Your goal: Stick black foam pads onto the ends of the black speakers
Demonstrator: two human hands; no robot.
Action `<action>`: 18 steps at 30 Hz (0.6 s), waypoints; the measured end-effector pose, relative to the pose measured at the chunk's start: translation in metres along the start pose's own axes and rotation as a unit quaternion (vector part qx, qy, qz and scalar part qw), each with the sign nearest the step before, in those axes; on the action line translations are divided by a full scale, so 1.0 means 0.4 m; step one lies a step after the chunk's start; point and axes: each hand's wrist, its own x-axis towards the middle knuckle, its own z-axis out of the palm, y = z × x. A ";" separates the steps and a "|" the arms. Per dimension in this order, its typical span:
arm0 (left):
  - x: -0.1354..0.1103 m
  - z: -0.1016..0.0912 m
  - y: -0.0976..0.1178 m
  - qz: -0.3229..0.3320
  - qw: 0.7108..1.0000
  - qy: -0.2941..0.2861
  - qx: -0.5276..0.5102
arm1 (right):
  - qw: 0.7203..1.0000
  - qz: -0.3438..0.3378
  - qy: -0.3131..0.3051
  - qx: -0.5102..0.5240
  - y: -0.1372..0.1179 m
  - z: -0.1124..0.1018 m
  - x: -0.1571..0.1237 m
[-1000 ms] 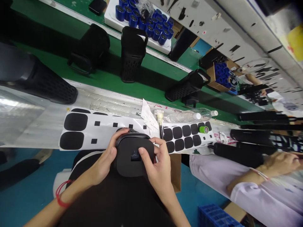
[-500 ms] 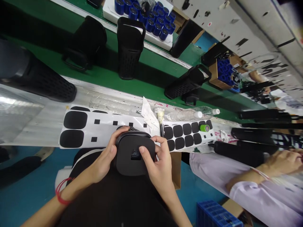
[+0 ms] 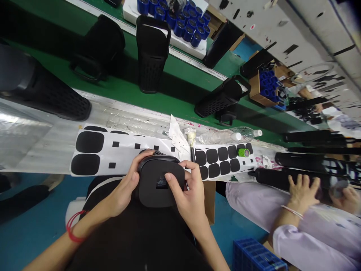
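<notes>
I hold a black speaker housing (image 3: 153, 192) end-up over my lap, its flat dark end facing me. My left hand (image 3: 125, 190) wraps round its left side, fingers curled over the top rim. My right hand (image 3: 188, 192) grips its right side, and the forefinger presses on the flat end beside a small square recess (image 3: 161, 183). Just beyond it, on the bench edge, lie a white sheet with large black pads (image 3: 93, 150) and a second sheet with smaller black pads (image 3: 222, 160).
Several black mesh housings (image 3: 152, 56) stand or lie on the green conveyor belt (image 3: 118, 90). A tray of blue rolls (image 3: 180, 22) sits behind. A brush (image 3: 191, 141), clear bottles (image 3: 222, 137) and a green roll (image 3: 243, 153) lie near. A co-worker's hand (image 3: 303, 190) rests on black tubes at right.
My hands and the housing have barely moved. The co-worker's hand at the right has shifted left and now lies spread on the black tubes.
</notes>
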 end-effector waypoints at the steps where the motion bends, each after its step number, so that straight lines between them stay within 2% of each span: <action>1: 0.000 0.000 0.000 0.002 1.000 0.001 -0.001 | 1.000 -0.005 0.002 -0.002 -0.001 0.000 0.001; 8: 0.001 0.000 0.001 0.010 1.000 -0.003 -0.007 | 0.995 -0.016 0.005 0.099 -0.007 -0.006 0.007; 12: 0.004 0.002 0.001 0.013 1.000 -0.005 0.000 | 0.998 0.012 -0.013 0.058 -0.005 -0.009 0.004; 18: 0.001 0.004 0.001 0.012 1.000 -0.005 -0.007 | 1.000 0.008 -0.016 0.020 -0.004 -0.008 0.003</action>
